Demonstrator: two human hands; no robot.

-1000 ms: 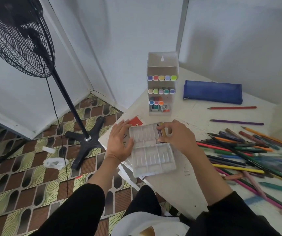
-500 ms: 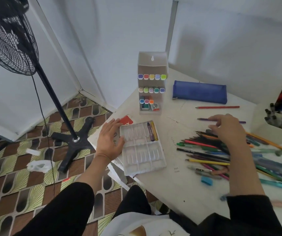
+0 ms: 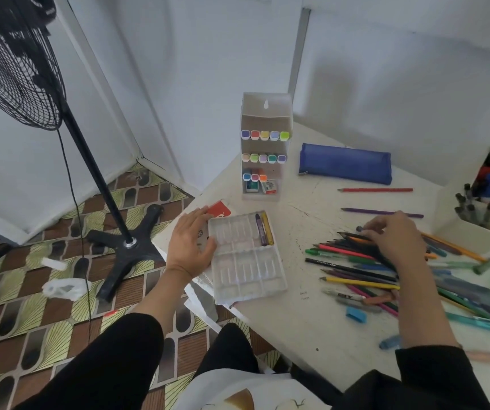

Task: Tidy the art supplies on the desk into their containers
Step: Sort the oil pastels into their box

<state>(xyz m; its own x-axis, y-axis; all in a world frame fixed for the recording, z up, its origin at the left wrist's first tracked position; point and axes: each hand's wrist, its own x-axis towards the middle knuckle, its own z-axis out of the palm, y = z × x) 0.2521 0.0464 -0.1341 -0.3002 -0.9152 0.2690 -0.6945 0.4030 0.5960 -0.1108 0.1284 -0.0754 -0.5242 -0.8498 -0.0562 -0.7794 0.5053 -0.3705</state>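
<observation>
Resting left hand against tray; right hand — pinching dark stick.

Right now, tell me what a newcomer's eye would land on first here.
The sprawl of coloured pencils on the right of the desk draws the eye first, with the right hand on top of it. Next is the clear tray near the desk's left edge, holding just two crayons, purple and yellow, the left hand flat against its side. Behind it stands a marker rack with bright caps, beside a blue pencil case.
</observation>
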